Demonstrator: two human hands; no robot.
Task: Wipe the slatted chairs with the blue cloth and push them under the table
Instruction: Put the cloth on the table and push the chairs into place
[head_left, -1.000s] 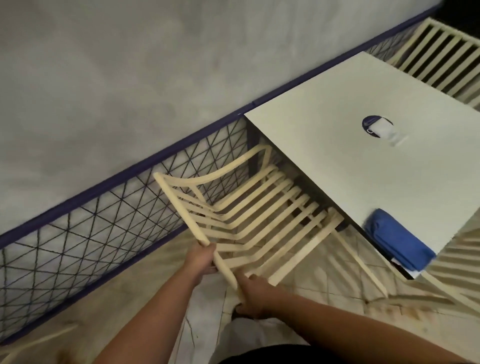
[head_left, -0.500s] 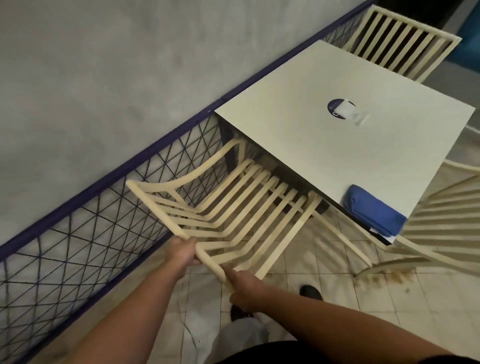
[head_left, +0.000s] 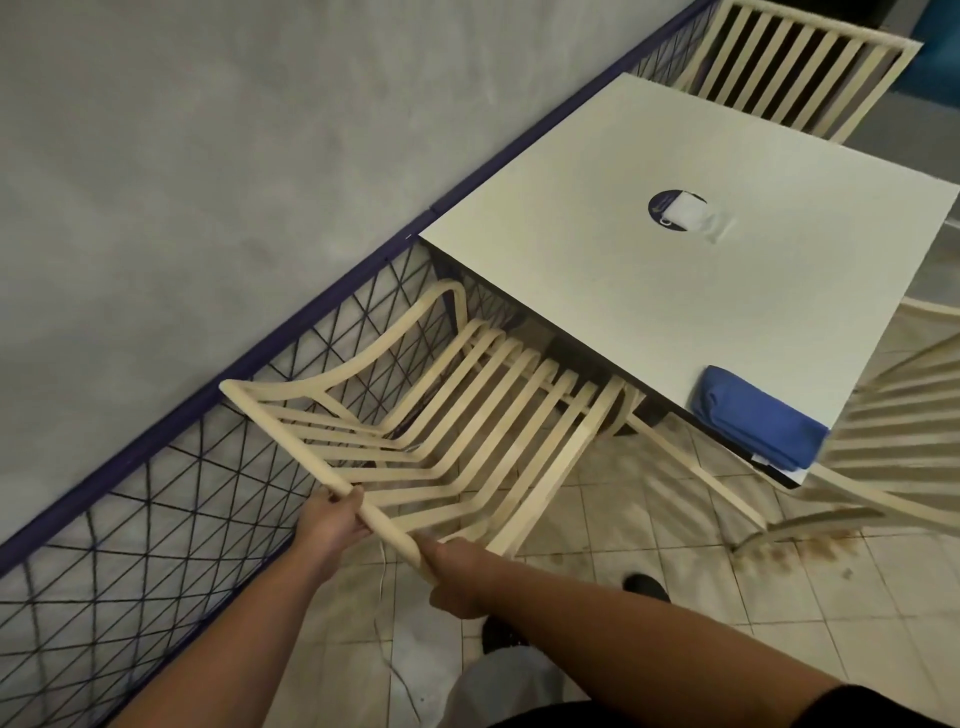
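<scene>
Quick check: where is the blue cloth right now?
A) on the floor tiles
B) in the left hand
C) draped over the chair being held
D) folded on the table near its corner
D: the blue cloth lies folded on the table at its near corner; the left hand and right hand both grip the slatted chair.

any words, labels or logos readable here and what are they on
None can be read.
The dark round sticker on the table: a pale mark, too blurred to read, partly covered by a white object.
The blue cloth: no print shows.
</scene>
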